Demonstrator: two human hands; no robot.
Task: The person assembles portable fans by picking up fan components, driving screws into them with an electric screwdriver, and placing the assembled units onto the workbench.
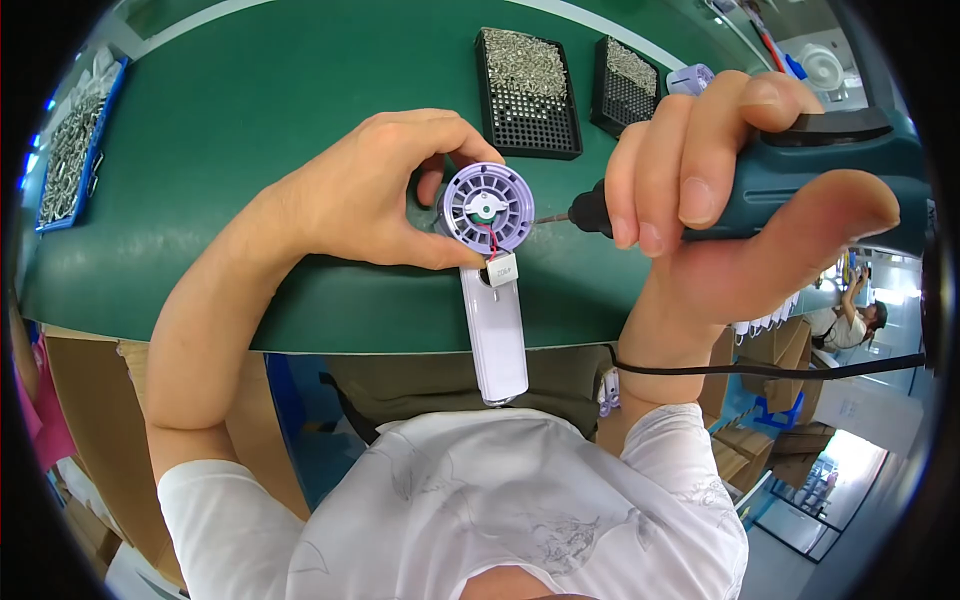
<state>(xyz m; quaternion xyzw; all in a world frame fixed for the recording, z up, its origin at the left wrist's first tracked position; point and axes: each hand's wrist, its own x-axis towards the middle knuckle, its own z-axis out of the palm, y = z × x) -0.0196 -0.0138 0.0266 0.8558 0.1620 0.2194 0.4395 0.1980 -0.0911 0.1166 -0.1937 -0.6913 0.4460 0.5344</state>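
Observation:
My left hand (385, 195) is closed round the head of a small handheld fan (488, 207), thumb and fingers on its round purple rim. The fan's slotted housing faces up, and red and dark wires run from its hub to a white connector block (502, 269). Its white handle (497, 345) reaches over the table's front edge. In my right hand (720, 190) is a teal electric screwdriver (835, 170), held level with its bit (553, 218) pointing left. The bit's tip is at the fan's right rim; whether it touches I cannot tell.
Two black screw trays (530, 95) (625, 85) with many small screws stand at the back on the green table (280, 80). A purple part (690, 79) lies beside them. A blue bin (75, 150) of metal parts is at left. A black cord (770, 371) crosses at right.

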